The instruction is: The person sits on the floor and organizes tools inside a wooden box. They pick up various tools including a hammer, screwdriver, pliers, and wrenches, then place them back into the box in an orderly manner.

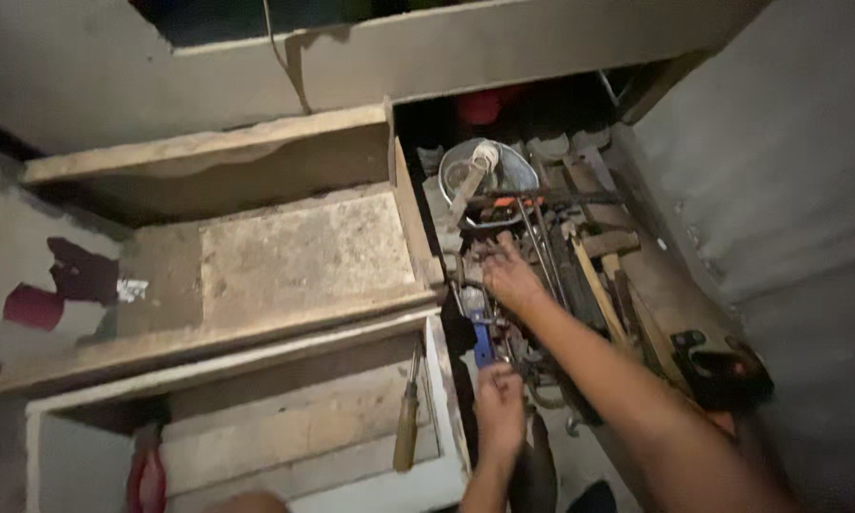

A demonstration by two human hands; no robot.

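Both my hands reach into a cluttered heap of tools in a dark gap beside wooden shelving. My right hand (pixel 508 274) is stretched furthest in, its fingers down among metal rods and tool handles; what it grips is hidden. My left hand (pixel 499 404) rests lower, closed over dark tools just below a blue-handled tool (pixel 483 339); the pile hides its fingers. Behind the right hand lie a round metal bowl (pixel 489 171), an orange-handled tool (pixel 511 202) and a wooden hammer handle (pixel 595 285).
A wooden box shelf (pixel 294 256) takes up the left, with a lower shelf (pixel 304 418) holding a screwdriver with a wooden handle (pixel 406 427) and red-handled pliers (pixel 148 475). A grey wall (pixel 779 190) closes the right. A dark saw handle (pixel 722 366) lies at the right edge.
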